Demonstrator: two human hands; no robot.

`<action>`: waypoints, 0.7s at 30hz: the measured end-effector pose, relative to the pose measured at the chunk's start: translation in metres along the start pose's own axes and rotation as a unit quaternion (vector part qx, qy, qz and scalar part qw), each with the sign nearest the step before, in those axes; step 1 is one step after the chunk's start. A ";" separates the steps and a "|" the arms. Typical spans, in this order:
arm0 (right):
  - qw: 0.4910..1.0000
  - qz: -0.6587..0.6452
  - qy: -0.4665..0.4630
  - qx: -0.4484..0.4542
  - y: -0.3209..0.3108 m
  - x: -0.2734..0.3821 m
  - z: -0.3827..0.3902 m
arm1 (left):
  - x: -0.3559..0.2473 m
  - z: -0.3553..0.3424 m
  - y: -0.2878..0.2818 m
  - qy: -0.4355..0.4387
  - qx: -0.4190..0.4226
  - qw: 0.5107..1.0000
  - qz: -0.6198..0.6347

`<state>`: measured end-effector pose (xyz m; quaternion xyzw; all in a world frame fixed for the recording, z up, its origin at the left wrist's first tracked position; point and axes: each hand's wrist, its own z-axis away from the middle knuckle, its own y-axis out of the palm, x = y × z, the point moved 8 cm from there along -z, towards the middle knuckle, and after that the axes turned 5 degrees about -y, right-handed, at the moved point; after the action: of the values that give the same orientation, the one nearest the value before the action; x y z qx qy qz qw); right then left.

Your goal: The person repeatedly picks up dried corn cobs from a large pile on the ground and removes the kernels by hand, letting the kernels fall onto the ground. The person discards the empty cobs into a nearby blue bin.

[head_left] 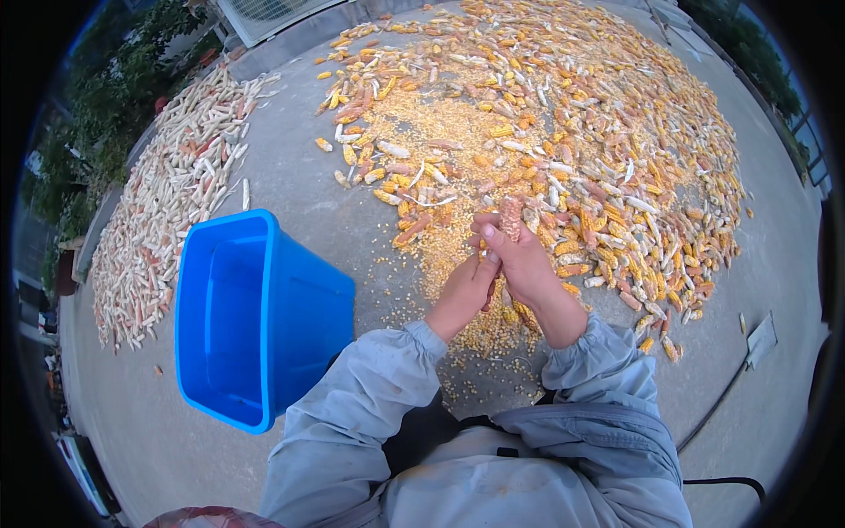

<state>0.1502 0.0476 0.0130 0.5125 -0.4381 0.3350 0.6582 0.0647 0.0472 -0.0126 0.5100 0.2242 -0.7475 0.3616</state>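
Note:
A reddish, mostly bare corn cob (pixel 510 218) sticks up from between my two hands, over the near edge of the corn pile. My right hand (pixel 530 268) is closed around it. Pressed against that hand from the left, my left hand (pixel 466 286) is closed at the cob's lower part, which is largely hidden by the fingers. Beneath both hands lie loose yellow kernels (pixel 453 255), and several yellow ears and bare cobs surround them.
Left of me, a blue plastic tub (pixel 312 308) lies on its side, mouth facing left. Beyond it is a heap of pale cobs (pixel 167 207). The large corn pile (pixel 634 167) spreads ahead and right. A flat-bladed tool (pixel 761 339) lies on the concrete at right.

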 end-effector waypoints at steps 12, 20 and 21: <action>0.985 0.144 -0.098 -0.008 0.006 0.033 -0.005 | -0.002 0.017 0.036 -0.120 0.235 0.859 0.439; 0.950 0.281 -0.132 -0.028 0.000 0.043 -0.006 | -0.020 0.014 0.008 -0.029 0.074 0.996 0.050; 0.963 0.242 -0.115 -0.022 0.000 0.041 -0.007 | -0.013 0.007 0.001 -0.011 0.037 0.999 0.020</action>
<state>0.1683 0.0537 0.0499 0.4117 -0.6290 0.4134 0.5137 0.0636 0.0458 0.0017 0.5187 0.1825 -0.7537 0.3600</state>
